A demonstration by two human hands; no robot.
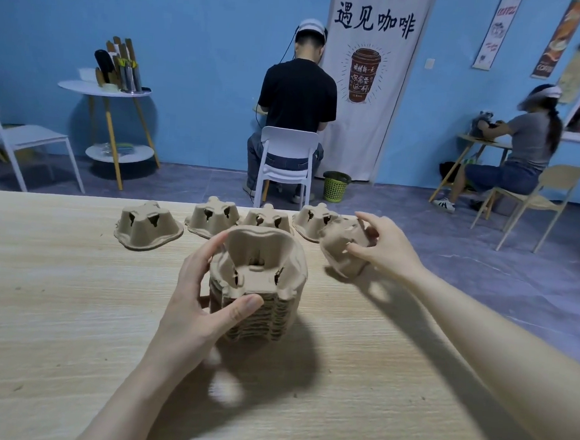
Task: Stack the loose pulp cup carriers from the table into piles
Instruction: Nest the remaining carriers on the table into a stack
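A pile of brown pulp cup carriers (260,286) stands at the middle of the wooden table (52,306). My left hand (200,299) grips the pile from its left side, thumb on the front and fingers on the rim. My right hand (386,247) holds a loose carrier (341,247) tilted just above the table near its right edge. Several more loose carriers sit upside down in a row along the far edge: one at the left (147,230), then others (211,219), (268,218), (311,218).
The table ends close to the right of the held carrier, with purple floor beyond. Two people sit at small tables past the far edge. A white chair (285,164) and a green bin (335,187) stand behind the row.
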